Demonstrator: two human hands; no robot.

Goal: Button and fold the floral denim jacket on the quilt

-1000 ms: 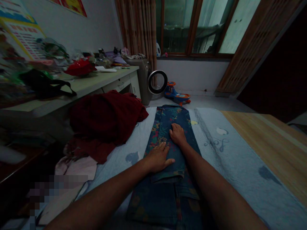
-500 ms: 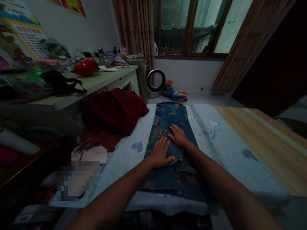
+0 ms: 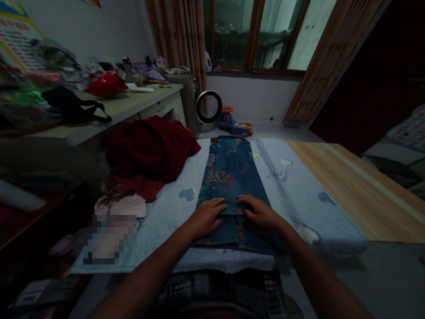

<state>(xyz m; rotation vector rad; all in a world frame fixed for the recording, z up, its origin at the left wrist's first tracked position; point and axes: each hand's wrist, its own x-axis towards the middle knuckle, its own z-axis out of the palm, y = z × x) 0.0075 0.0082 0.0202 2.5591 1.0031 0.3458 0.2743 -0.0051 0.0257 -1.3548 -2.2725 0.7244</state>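
Observation:
A folded blue floral denim garment (image 3: 229, 168) lies lengthwise on a pale blue blanket (image 3: 175, 221). Its upper layer ends in an edge partway down, and more folded denim shows below that. Near this edge, my left hand (image 3: 207, 216) rests on the fabric, fingers outstretched and thumb apart. Across from it, my right hand (image 3: 260, 212) touches the same edge at the right side, fingers slightly bent and thumb apart from them. Whether either thumb reaches under the layer is hard to make out in the dim light.
Dark red cloth (image 3: 152, 150) is heaped to the left, with pale pink cloth (image 3: 124, 206) beside it. A wooden board surface (image 3: 358, 186) extends right. Beyond are a cluttered desk (image 3: 129, 106), a washing machine's open round door (image 3: 209, 107) and a blue-orange ride-on toy (image 3: 235, 125).
Both hands have slid down the garment toward me, to the edge of its upper layer, and moved farther apart. The view has shifted slightly; the garment stays folded on the blanket.

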